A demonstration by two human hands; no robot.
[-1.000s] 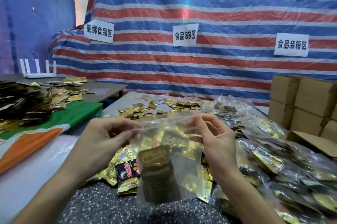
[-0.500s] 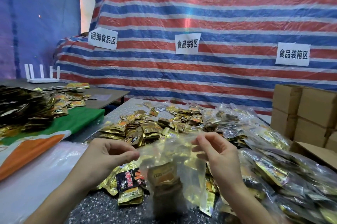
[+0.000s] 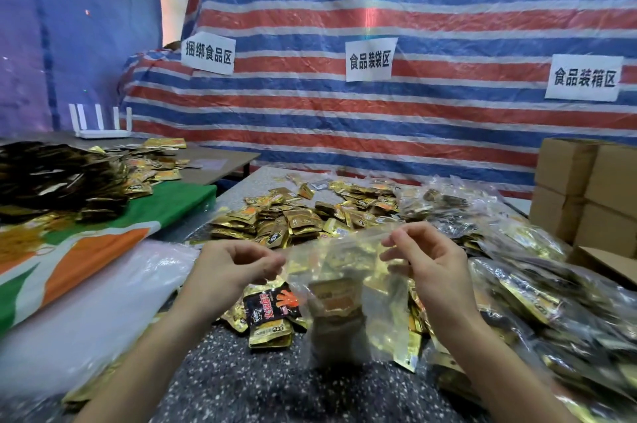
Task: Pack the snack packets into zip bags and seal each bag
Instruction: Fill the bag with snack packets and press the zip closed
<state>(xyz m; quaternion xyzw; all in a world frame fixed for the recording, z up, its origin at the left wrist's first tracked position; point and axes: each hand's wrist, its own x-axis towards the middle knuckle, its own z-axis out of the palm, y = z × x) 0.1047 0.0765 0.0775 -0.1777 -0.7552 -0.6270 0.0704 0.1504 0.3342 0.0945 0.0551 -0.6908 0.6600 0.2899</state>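
Bag in work: a clear zip bag hangs upright between both hands, above the near part of the speckled tabletop. Gold snack packets already sit in its lower half.
Left hand: the left hand pinches the bag's top left corner between thumb and curled fingers.
Right hand: the right hand pinches the top edge near the right corner, fingertips curled onto the film.
Seal: the mouth is drawn out between the two pinches. The film is blurred, so I cannot tell whether the zip strip is pressed closed. This looks like the sealing step for this bag.
Done so far: a large heap of filled bags covers the right side of the tabletop, just beside the right forearm.
Left to do: a wide spread of loose packets lies beyond the hands. A few more lie under the bag, among them a black-and-orange packet.
Estimate: well under way but far from finished, since many bags' worth of packets remain unpacked.
Nearby: stacked cardboard boxes stand at the far right, beyond the filled heap.
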